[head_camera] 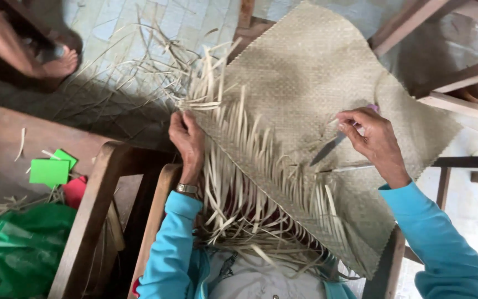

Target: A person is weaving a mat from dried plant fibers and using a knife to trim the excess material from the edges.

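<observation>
A large woven straw mat [305, 72] lies across my lap, with loose pale strips [261, 182] fringing its near edge. My left hand [186, 141] grips the mat's left edge where the strips stick out; a watch sits on that wrist. My right hand [374, 141] holds a small knife [327, 149] with its blade pointing down-left onto the mat's weave. Both arms wear bright blue sleeves.
A wooden chair frame [92, 216] stands at my left. Green paper pieces [50, 170] and a green plastic bag [20, 243] lie lower left. Another person's bare foot [59, 63] rests at top left. Wooden bars [460, 88] cross the right side.
</observation>
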